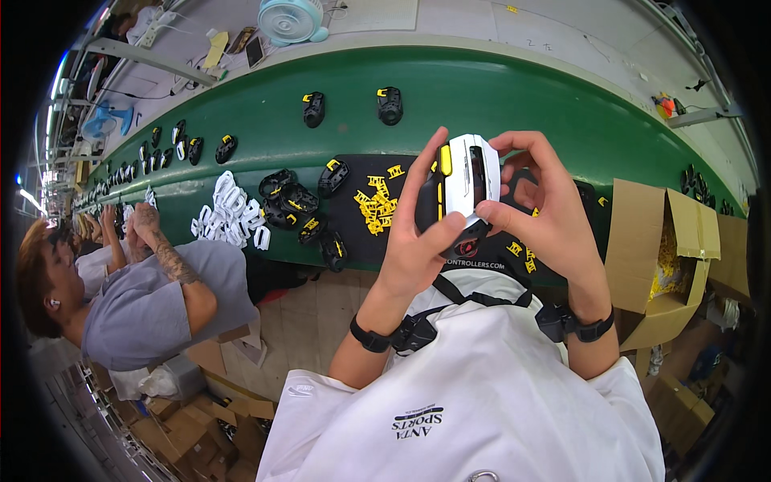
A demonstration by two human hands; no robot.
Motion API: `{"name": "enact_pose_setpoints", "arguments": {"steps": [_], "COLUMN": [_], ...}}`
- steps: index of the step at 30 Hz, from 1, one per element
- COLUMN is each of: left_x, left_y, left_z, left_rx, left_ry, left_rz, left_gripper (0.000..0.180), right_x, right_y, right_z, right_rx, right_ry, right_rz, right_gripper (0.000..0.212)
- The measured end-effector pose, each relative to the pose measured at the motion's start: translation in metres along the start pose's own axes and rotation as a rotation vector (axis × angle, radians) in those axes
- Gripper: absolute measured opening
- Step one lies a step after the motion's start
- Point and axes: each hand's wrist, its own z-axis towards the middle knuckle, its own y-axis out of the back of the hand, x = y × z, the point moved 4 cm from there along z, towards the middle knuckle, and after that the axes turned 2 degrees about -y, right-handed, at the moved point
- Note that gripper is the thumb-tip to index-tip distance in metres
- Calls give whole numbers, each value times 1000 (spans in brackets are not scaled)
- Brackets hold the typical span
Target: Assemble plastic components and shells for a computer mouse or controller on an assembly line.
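Observation:
A computer mouse (476,173) with a white top shell, black body and yellow side buttons is held up in front of me. My left hand (419,241) is closed around its left side, the thumb lying along the lower end. On the other side, my right hand (554,221) pinches the shell between thumb and curled fingers; some fingertips are hidden. Beneath my hands lies a black mat (351,229) with a pile of small yellow plastic parts (374,207). Left of it sit several black mouse bodies (295,198) with yellow pieces, beside a heap of white shells (229,213).
A green conveyor belt (498,80) runs across, carrying black mouse bodies (389,106). At right, a cardboard box (634,241) holds yellow parts. A co-worker in a grey shirt (152,297) sits at left. A light-blue fan (289,20) stands beyond the belt.

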Motion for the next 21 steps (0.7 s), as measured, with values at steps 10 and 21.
{"name": "enact_pose_setpoints", "arguments": {"steps": [10,21], "left_x": [-1,3], "left_y": [0,9], "left_z": [-1,-3], "left_rx": [74,26], "left_ry": [46,66], "left_rz": [-170,-112], "left_gripper": [83,83], "right_x": [5,10], "right_y": [-5,-7], "right_z": [-6,-11], "right_rx": [13,-7], "right_ry": [-32,-3], "right_rz": [134,-70], "right_gripper": [55,57]}}
